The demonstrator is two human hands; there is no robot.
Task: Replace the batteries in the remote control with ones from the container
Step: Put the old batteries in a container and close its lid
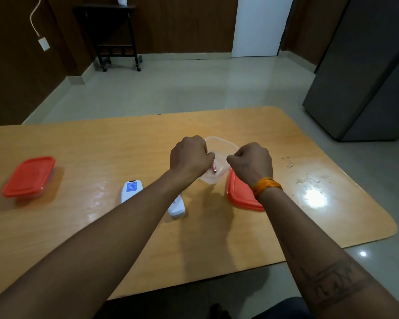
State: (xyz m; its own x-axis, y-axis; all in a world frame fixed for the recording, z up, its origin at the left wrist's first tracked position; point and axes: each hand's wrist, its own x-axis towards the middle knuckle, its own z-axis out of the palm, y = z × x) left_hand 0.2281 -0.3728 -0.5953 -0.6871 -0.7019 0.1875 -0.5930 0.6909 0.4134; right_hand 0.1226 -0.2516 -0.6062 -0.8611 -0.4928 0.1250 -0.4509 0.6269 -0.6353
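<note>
While both forearms reach out over the glossy orange-brown wooden table (101, 226), I see the left hand (189, 155) and the right hand (251, 162) poised side by side above the open clear plastic container (224, 143), which sits near the table's middle. Left hand: fingers curled in, their tips pinching the upper end of a slim red-and-silver battery (214, 167) that hangs tilted inside the container. Right hand: fingers drawn together into a loose fist at the container's right rim; I cannot tell whether it grips anything. An orange thread band (266, 185) circles the right wrist. Just beside the container, on its near right, lies its flat orange-red plastic lid (237, 194), partly hidden by the right wrist. Nearer to me, the white remote control (131, 191) rests on the table with a blue label facing up, and its far portion passes beneath the left forearm, reappearing as a white end (176, 207). Well apart, at the table's left, stands a second closed container with an orange-red lid (29, 176).
</note>
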